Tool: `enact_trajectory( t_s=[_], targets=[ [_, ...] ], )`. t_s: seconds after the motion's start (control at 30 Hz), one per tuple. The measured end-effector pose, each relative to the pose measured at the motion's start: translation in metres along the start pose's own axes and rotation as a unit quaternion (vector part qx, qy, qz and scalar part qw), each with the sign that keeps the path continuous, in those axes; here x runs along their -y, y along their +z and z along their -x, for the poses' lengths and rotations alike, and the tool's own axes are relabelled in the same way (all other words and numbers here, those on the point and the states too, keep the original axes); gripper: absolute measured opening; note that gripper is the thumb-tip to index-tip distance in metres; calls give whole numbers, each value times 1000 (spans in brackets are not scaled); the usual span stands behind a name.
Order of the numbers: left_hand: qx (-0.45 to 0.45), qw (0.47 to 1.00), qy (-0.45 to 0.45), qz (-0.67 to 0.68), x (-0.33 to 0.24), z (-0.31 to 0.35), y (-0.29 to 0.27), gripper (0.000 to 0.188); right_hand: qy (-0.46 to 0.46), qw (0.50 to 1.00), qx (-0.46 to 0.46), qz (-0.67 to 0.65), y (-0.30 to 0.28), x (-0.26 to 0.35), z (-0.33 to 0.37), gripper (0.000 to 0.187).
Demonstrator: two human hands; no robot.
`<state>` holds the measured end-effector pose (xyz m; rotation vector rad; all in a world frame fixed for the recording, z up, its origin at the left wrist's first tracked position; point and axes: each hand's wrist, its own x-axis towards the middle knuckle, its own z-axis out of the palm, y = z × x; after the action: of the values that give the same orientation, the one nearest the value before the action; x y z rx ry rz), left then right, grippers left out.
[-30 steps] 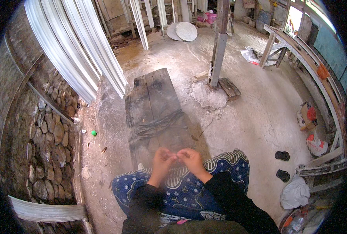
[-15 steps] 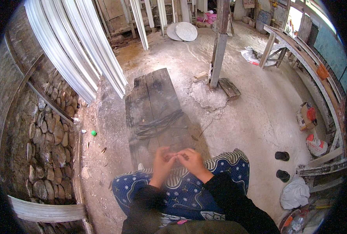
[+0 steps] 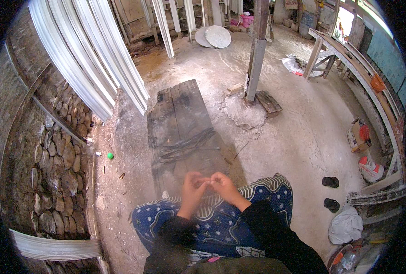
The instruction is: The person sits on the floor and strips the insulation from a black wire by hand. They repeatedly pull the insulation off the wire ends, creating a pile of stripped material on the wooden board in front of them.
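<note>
Above my lap, my left hand [image 3: 194, 189] and my right hand [image 3: 224, 187] meet at the fingertips. Both are closed in a pinch, and whatever they hold is too small to make out. Under them spreads a blue patterned cloth [image 3: 216, 230] with white flower shapes, covering my legs. Just beyond my hands, a bundle of thin dark strips [image 3: 187, 146] lies across a dark wooden board [image 3: 180, 109] on the floor.
Pale corrugated sheets [image 3: 89, 55] lean at the left, above stacked stones [image 3: 59, 182]. A wooden post [image 3: 257, 59] stands ahead beside a wood block [image 3: 268, 102]. On the right are black sandals [image 3: 331, 182], a white sack [image 3: 345, 226] and a long wooden bench [image 3: 349, 50]. A green ball [image 3: 110, 155] lies left.
My right hand's fingers have shifted slightly and curl more closely against the left fingertips. Both hands stay together above the cloth; little else differs.
</note>
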<state>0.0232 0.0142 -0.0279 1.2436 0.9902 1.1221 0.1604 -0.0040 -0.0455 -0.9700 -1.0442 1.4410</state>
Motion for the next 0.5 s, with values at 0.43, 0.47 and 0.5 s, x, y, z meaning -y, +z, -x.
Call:
enact_trajectory(
  t_s=[0.43,0.47,0.5],
  targets=[
    [34,999,-28,-23,-10,2,-3,6,150,941,93,-287,-12,4,0,11],
    [32,998,-18,-42,-9,2,-4,7,136,942,93,-292,-12,4,0,10],
    [31,998,5,-60,-11,2,-3,7,121,943,92,-296,-12,3,1,9]
  ],
)
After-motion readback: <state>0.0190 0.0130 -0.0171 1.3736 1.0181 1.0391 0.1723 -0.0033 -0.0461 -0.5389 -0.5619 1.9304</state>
